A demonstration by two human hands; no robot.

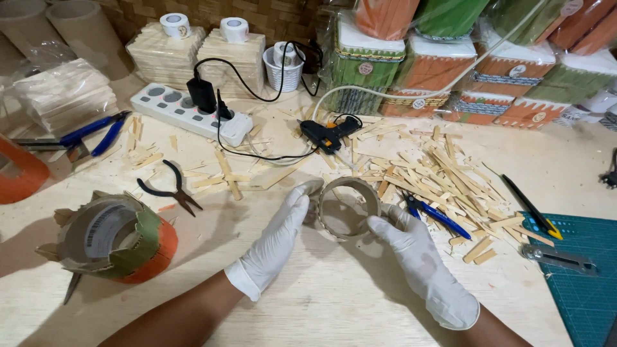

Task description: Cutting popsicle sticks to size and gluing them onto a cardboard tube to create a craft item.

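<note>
Both my hands wear white gloves. A short cardboard ring (349,205) stands on the pale wooden table, gripped from both sides. My left hand (277,243) presses the ring's left rim, where a flat wooden stick sits against it. My right hand (419,257) grips the ring's lower right rim. The ring's inside is hollow and the table shows through it.
A pile of wooden stick offcuts (443,180) with blue pliers (437,216) lies right of the ring. A black glue gun (328,133), power strip (190,113), black pliers (170,189), a green-and-orange covered tape roll (122,241) and a teal cutting mat (588,270) surround it. Decorated boxes (488,77) line the back.
</note>
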